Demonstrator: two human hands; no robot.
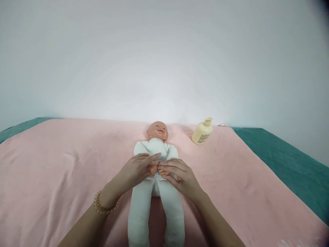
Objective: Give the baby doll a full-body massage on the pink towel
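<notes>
A baby doll (155,149) in white cloth lies on its back, head away from me and legs toward me. Its two small hands meet over its belly. My left hand (138,168) is closed around the doll's hand (153,168) on the left, with my index finger stretched over it. On the other side, my right hand (182,176) has its fingers and thumb around the doll's other hand (163,171). A coiled bracelet (103,206) circles my left wrist.
A pale yellow pump bottle (202,133) stands to the right of the doll's head. Pink cloth (226,192) with some creases lies under everything, over a green cover (280,161). A pale wall (164,61) rises behind.
</notes>
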